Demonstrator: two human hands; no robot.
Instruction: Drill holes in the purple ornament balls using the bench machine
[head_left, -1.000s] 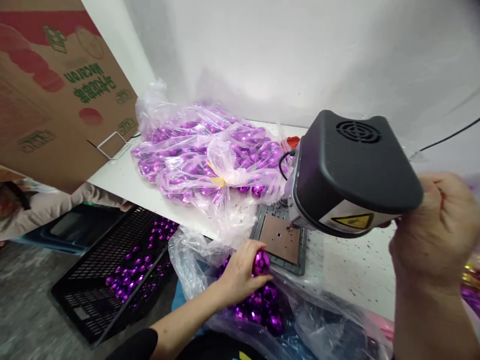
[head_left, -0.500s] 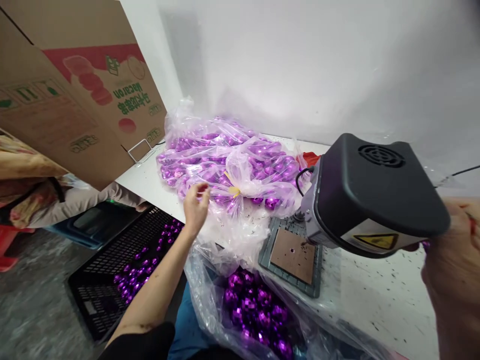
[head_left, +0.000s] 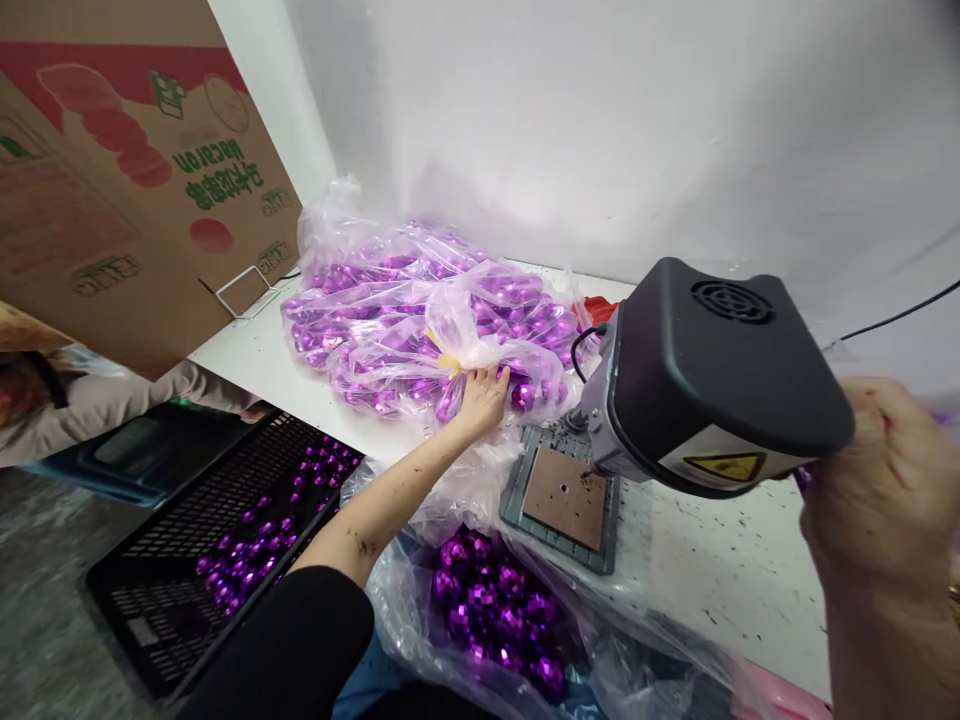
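A large clear plastic bag [head_left: 390, 300] full of shiny purple balls lies on the white table, its neck tied with a yellow tie [head_left: 448, 364]. My left hand [head_left: 484, 398] rests on the gathered plastic just right of the tie, fingers bent onto it. At the right, my right hand [head_left: 885, 480] is beside the far end of a black machine head [head_left: 735, 370]; its fingertips are mostly hidden behind the machine. Below the machine head sits a brown square plate [head_left: 566, 497] on a grey base. An open plastic bag [head_left: 405, 600] at the table's front edge holds purple faceted balls [head_left: 502, 610].
A black crate [head_left: 142, 590] with purple balls stands on the floor at the left. A cardboard box [head_left: 150, 180] stands at the upper left, with another person's sleeve [head_left: 142, 400] below it. Dark flecks dot the table [head_left: 720, 580].
My left hand has moved right and onto the bag's neck, beside the yellow tie. The whole view has shifted slightly; my right hand remains by the machine.
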